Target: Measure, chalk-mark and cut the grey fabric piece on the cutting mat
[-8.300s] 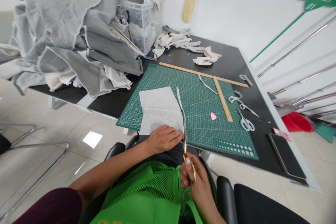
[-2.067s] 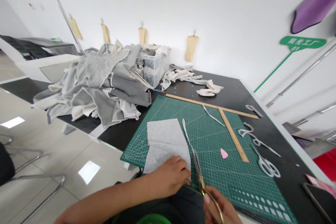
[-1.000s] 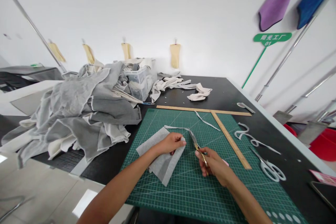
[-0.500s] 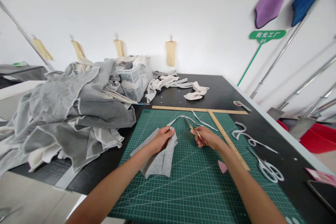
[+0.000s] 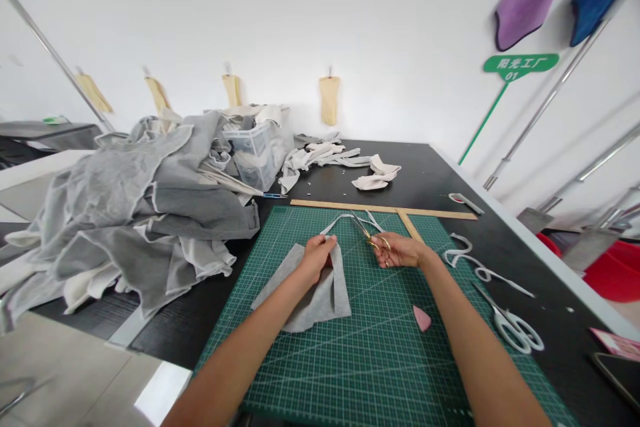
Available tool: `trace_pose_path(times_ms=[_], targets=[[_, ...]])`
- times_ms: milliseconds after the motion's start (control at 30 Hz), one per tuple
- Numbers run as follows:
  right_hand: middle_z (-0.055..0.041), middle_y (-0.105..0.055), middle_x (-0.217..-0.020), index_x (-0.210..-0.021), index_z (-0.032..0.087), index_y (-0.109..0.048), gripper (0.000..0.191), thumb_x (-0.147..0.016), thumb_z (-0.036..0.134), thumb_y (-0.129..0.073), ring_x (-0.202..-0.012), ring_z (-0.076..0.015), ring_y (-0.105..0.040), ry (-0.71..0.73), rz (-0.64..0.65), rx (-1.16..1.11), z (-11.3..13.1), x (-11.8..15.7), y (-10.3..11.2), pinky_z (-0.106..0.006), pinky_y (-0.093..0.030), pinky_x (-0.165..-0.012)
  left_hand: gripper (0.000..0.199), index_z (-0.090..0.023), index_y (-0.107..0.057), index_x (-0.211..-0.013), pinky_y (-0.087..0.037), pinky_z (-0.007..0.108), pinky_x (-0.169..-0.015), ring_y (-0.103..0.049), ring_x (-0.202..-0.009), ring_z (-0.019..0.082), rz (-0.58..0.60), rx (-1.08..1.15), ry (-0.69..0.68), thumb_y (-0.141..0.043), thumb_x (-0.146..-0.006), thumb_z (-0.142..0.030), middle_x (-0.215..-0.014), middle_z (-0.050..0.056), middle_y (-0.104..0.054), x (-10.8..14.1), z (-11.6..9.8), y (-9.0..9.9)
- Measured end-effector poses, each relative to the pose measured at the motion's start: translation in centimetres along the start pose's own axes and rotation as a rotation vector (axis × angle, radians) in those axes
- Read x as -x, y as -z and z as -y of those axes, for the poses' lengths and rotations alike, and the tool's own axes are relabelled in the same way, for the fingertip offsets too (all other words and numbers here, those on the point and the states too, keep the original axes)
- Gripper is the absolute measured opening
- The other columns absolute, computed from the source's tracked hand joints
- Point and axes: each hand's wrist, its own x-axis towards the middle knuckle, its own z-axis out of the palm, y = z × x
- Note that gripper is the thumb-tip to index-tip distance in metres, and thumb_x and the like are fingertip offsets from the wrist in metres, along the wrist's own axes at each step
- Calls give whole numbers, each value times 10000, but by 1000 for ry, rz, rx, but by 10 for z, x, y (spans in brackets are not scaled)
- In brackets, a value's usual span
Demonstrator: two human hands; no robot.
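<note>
My left hand [image 5: 319, 257] pinches the upper edge of a folded piece of grey fabric [image 5: 330, 303] over the green cutting mat [image 5: 370, 360]. From the pinched edge a thin pale strip [image 5: 343, 217] runs out and bends away to the right. In my right hand [image 5: 399, 250] is a pair of gold-handled scissors [image 5: 367, 233], blades pointing up and left beside the strip. Whether the blades touch the strip I cannot tell. A pink triangular piece of chalk [image 5: 422, 319] lies on the mat below my right hand.
Wooden rulers [image 5: 350, 205] lie along the mat's far side. White-handled scissors [image 5: 515, 330] and a curled white strip [image 5: 483, 270] rest at right. A heap of grey fabric [image 5: 165, 213] and a clear plastic bin [image 5: 255, 153] stand at left; scraps [image 5: 377, 173] lie behind.
My right hand has moved slightly up and right with the scissors. The grey fabric's lower edge has swung to the right, and my left hand has shifted a little up. The view has turned slightly.
</note>
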Motion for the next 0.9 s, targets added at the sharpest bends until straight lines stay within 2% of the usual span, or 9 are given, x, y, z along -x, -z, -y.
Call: trace_pose_path(times_ms=[133, 267, 367, 467, 567, 667, 800, 900], targets=[[50, -617, -665, -905, 200, -514, 443, -826, 559, -761, -556, -117, -611, 31, -11, 97, 0, 3, -1, -288, -552, -634, 410, -178, -549, -769, -476, 227, -567, -555, -565, 104, 52, 107, 22, -856, -738, -448, -654, -41, -566, 4, -8, 5], [63, -613, -579, -1098, 189, -510, 538, -809, 552, -783, -489, -135, -591, 51, -62, 277, 2, -1, -7, -238, -491, -514, 385, -167, -563, -795, -525, 246, -635, -585, -614, 110, 130, 186, 39, -874, -744, -387, -696, -27, -585, 13, -14, 7], [53, -622, -545, -1081, 194, -525, 477, -821, 490, -793, -484, -152, -602, 49, -132, 458, 5, -6, -11, -233, -467, -491, 361, -160, -574, -814, -539, 262, -667, -592, -635, 116, 187, 230, 58, -876, -752, -346, -714, -19, -591, 17, -17, 8], [32, -637, -555, -1006, 193, -568, 365, -806, 360, -825, -504, -173, -625, 26, -223, 683, 9, -10, -16, -254, -464, -526, 353, -160, -576, -834, -545, 275, -690, -594, -655, 119, 226, 277, 66, -877, -755, -327, -732, -17, -595, 19, -20, 10], [-46, -722, -757, -976, 186, -611, 286, -790, 233, -823, -705, -224, -704, 49, -320, 925, 13, -8, -22, -273, -453, -624, 373, -165, -574, -855, -550, 294, -698, -596, -671, 126, 256, 323, 75, -885, -742, -336, -758, -17, -598, 18, -22, 15], [-127, -740, -1013, -1034, 171, -623, 282, -804, 178, -787, -953, -281, -705, 100, -385, 1133, 14, -1, -31, -288, -426, -711, 384, -177, -569, -871, -559, 322, -714, -608, -696, 139, 278, 358, 79, -883, -742, -357, -791, -18, -603, 16, -22, 20], [-176, -736, -1032, -1134, 137, -591, 186, -953, 180, -601, -962, -295, -706, 124, -431, 1313, 10, 8, -44, -308, -410, -718, 365, -184, -562, -845, -566, 347, -762, -619, -731, 147, 295, 390, 75, -862, -763, -374, -808, -13, -610, 16, -25, 24], [-189, -730, -1050, -1183, 123, -558, 191, -1008, 135, -483, -961, -283, -709, 131, -464, 1401, 4, 12, -52, -309, -415, -724, 322, -185, -591, -877, -571, 384, -811, -646, -816, 175, 361, 399, 85, -849, -777, -350, -951, 30, -666, 22, -31, 26]])
